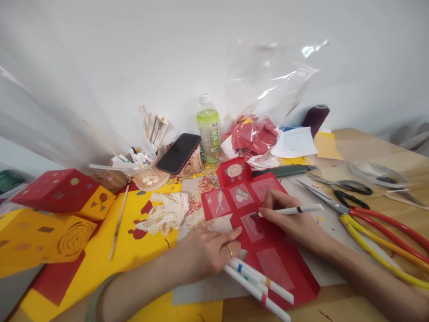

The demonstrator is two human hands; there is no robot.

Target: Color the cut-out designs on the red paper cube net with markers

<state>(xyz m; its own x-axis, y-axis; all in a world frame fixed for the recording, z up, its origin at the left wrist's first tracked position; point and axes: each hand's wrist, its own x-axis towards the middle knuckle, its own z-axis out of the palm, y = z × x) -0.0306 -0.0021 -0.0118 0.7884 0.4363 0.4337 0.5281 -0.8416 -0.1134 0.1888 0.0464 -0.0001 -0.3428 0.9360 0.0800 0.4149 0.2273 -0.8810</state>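
Note:
My right hand [284,219] pinches a white marker [310,209] with a black band, its tip at a translucent window in the red cut-out card [303,268]. The card lies spread out, with folded flaps and several windows that carry drawings, among them a heart shape and a round animal-like face. My left hand [212,250], wearing a ring, is curled round several white markers [266,281] with coloured bands. Its index finger rests on the left edge of the card. A bundle of cream lace trim [167,212] lies beyond my left hand.
Yellow-and-red paper boxes [50,192] stand at left on yellow paper. At the back are a phone [179,153], a green drink bottle [208,129] and a plastic bag [258,129] with red scraps. Red-and-yellow-handled scissors [348,214], black scissors [351,190] and a green cutter [284,171] lie at right.

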